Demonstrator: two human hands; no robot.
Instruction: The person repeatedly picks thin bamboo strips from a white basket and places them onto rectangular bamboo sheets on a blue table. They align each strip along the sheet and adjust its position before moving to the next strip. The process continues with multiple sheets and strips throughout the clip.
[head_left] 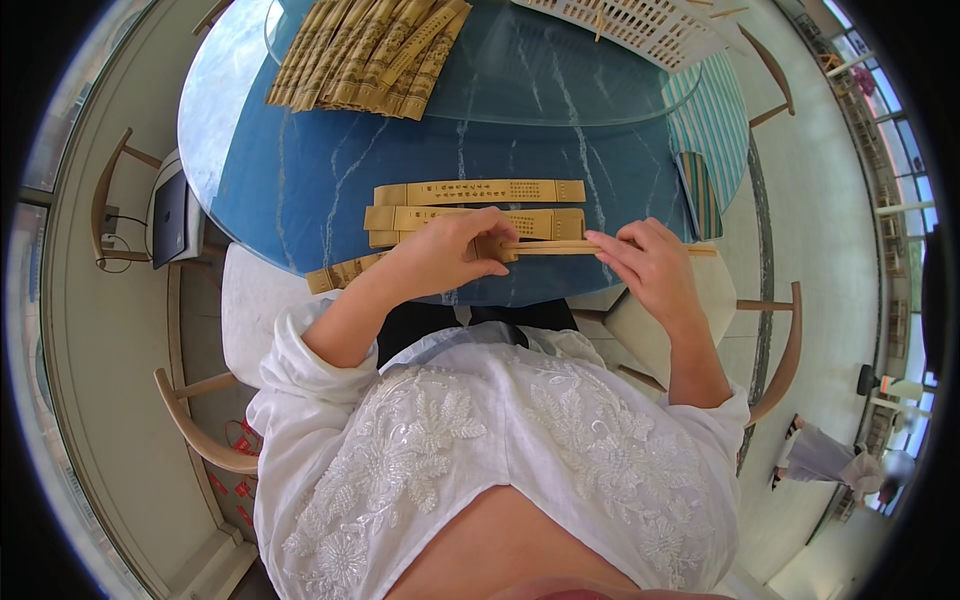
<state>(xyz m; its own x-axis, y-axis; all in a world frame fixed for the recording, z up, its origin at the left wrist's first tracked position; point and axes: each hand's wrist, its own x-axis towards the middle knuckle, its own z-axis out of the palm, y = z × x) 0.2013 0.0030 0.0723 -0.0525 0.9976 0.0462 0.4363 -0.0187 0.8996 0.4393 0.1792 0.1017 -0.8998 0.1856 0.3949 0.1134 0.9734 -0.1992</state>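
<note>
My left hand (452,252) is curled, thumb and fingers pinching the mouth of a brown paper chopstick sleeve (492,246). A pair of pale wooden chopsticks (556,248) lies level, left ends at that mouth; how far in they go is hidden by my fingers. My right hand (652,268) grips the chopsticks further along, and their other ends stick out past it to the right. Just beyond my hands lie a flat printed sleeve (480,192) and a few overlapping sleeves (548,222). Another sleeve piece (342,272) shows beside my left wrist; I cannot tell whether it belongs to the held one.
A fanned pile of printed sleeves (365,55) rests on the glass turntable (520,90) at the far left. At the far right stands a white slotted basket (640,30) with chopsticks. Striped cloth (712,130) covers the right side of the blue table (270,190). Wooden chairs (785,350) surround it.
</note>
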